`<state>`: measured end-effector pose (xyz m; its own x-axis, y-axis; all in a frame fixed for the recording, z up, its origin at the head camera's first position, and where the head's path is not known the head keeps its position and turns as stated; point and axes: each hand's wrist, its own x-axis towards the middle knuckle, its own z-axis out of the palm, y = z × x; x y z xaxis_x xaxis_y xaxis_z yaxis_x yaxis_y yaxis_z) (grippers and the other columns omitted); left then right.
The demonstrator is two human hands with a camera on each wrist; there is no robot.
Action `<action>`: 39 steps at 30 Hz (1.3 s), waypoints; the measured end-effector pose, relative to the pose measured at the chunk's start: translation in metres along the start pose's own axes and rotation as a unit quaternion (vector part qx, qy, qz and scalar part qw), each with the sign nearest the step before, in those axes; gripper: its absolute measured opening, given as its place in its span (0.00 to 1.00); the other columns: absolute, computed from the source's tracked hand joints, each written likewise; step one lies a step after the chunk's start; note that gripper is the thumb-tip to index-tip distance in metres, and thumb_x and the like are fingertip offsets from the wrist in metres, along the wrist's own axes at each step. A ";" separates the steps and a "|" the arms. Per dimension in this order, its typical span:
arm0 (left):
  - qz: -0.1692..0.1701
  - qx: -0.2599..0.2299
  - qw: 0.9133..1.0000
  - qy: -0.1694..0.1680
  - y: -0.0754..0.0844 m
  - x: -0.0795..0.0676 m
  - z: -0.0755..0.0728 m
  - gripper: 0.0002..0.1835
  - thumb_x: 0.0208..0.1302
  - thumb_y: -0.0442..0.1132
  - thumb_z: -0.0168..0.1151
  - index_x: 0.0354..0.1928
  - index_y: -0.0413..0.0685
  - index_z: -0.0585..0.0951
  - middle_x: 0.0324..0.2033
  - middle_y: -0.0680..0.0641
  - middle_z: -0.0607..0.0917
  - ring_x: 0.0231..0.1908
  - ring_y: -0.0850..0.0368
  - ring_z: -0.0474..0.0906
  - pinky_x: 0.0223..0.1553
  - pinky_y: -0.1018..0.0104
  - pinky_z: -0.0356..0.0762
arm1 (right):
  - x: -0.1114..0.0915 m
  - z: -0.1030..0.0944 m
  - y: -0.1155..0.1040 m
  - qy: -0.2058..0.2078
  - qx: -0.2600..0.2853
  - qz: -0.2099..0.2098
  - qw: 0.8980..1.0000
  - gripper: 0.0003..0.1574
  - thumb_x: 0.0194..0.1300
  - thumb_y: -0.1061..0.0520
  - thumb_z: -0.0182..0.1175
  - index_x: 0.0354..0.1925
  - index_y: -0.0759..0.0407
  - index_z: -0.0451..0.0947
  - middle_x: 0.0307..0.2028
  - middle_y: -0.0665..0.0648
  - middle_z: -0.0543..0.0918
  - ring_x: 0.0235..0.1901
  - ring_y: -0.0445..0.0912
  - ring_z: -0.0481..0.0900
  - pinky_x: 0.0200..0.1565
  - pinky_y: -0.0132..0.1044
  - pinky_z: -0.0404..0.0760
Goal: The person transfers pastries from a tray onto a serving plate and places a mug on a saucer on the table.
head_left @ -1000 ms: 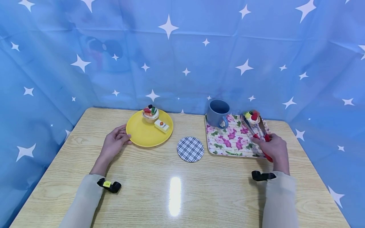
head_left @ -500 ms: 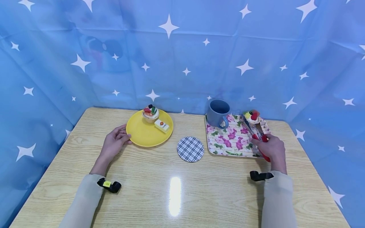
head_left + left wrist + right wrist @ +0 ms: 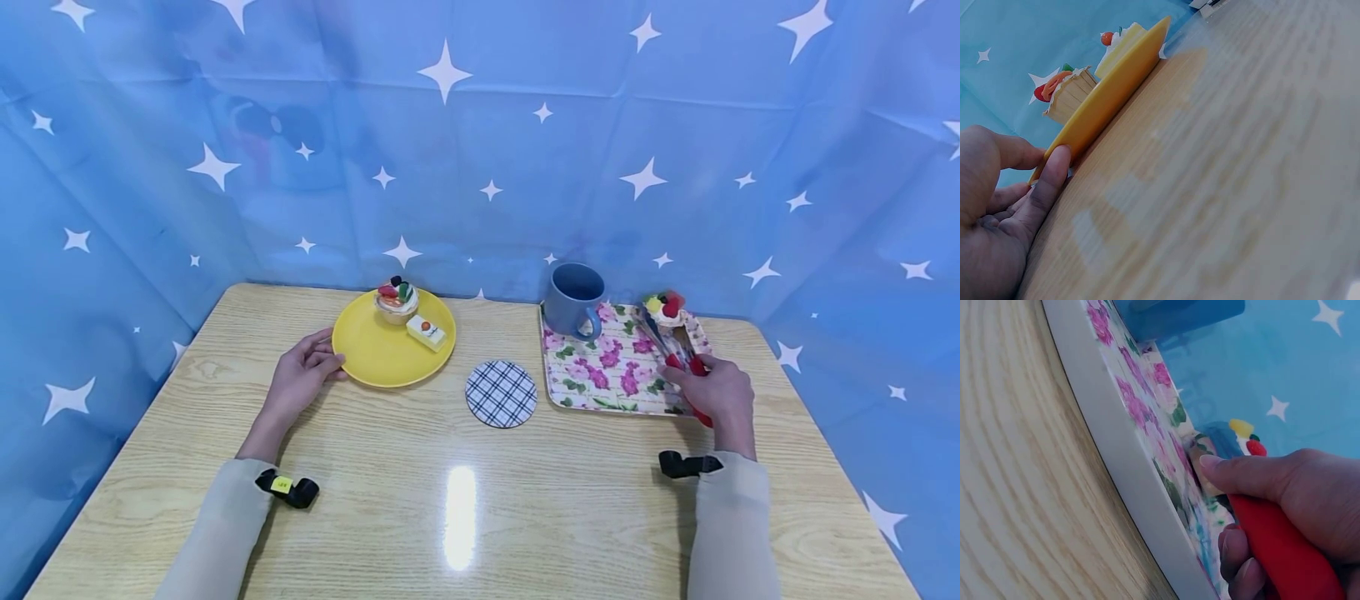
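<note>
My left hand (image 3: 298,373) pinches the left rim of a yellow plate (image 3: 381,360); in the left wrist view its thumb lies at the plate's edge. On that plate sit a fruit-topped cupcake (image 3: 397,303) and a small pale yellow cake piece (image 3: 426,332). Over at the right, my right hand (image 3: 716,393) grips tongs by their red handle (image 3: 1288,550). The tongs' ends are on either side of a second fruit-topped cupcake (image 3: 666,312), at the back right of a floral tray (image 3: 600,387). My fingers hide part of the handle.
A blue-grey mug (image 3: 566,304) stands at the tray's back left corner. Between plate and tray lies a round checked coaster (image 3: 501,394). Behind the wooden table (image 3: 360,500) hangs a blue star-patterned curtain (image 3: 495,133).
The tongs' arms have drawn closer together around the cupcake on the tray, and my right hand has shifted slightly left. My left hand and the plate have stayed in place.
</note>
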<state>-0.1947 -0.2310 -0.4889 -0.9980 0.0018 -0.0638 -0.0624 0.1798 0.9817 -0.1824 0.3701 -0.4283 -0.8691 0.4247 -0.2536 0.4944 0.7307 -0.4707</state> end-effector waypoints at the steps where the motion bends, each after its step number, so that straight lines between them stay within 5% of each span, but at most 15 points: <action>1: 0.000 0.000 1.000 0.000 0.000 0.000 0.000 0.34 0.75 0.38 0.61 0.79 0.48 0.61 0.50 0.42 0.77 0.38 0.67 0.85 0.47 0.69 0.92 | 0.000 0.000 0.000 -0.001 0.001 0.000 1.000 0.63 0.67 0.28 0.60 0.79 0.69 0.51 0.70 0.82 0.62 0.60 0.71 0.65 0.58 0.61 0.82; 12: -0.003 0.002 1.000 0.002 0.000 0.001 0.000 0.34 0.75 0.38 0.61 0.79 0.47 0.61 0.49 0.43 0.77 0.38 0.67 0.85 0.47 0.69 0.91 | -0.003 -0.003 -0.005 -0.004 0.010 -0.013 1.000 0.65 0.67 0.26 0.59 0.78 0.70 0.52 0.69 0.81 0.63 0.57 0.68 0.68 0.53 0.58 0.85; 24: -0.008 -0.003 1.000 0.002 0.000 0.001 0.000 0.34 0.75 0.37 0.61 0.79 0.48 0.61 0.50 0.42 0.76 0.38 0.67 0.85 0.47 0.69 0.92 | -0.009 -0.006 -0.014 -0.002 0.014 -0.021 1.000 0.63 0.67 0.27 0.59 0.80 0.65 0.51 0.72 0.82 0.57 0.64 0.71 0.62 0.58 0.64 0.80; 32: -0.009 0.002 1.000 0.004 0.000 0.001 0.001 0.34 0.75 0.38 0.61 0.79 0.49 0.62 0.50 0.42 0.77 0.37 0.66 0.85 0.46 0.69 0.92 | -0.015 -0.012 -0.020 -0.002 0.025 -0.049 0.998 0.63 0.66 0.26 0.60 0.79 0.64 0.52 0.67 0.80 0.64 0.54 0.65 0.67 0.33 0.38 0.77; 39: -0.008 0.007 1.000 0.004 0.000 0.001 0.000 0.34 0.75 0.38 0.61 0.79 0.49 0.61 0.50 0.41 0.77 0.36 0.66 0.86 0.46 0.69 0.92 | -0.020 -0.016 -0.024 -0.001 0.027 -0.065 0.998 0.62 0.66 0.27 0.61 0.80 0.62 0.53 0.66 0.79 0.66 0.52 0.64 0.71 0.30 0.30 0.77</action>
<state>-0.1955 -0.2308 -0.4887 -0.9969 -0.0090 -0.0783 -0.0786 0.1942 0.9778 -0.1766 0.3521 -0.3983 -0.9255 0.3283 -0.1888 0.3768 0.7490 -0.5450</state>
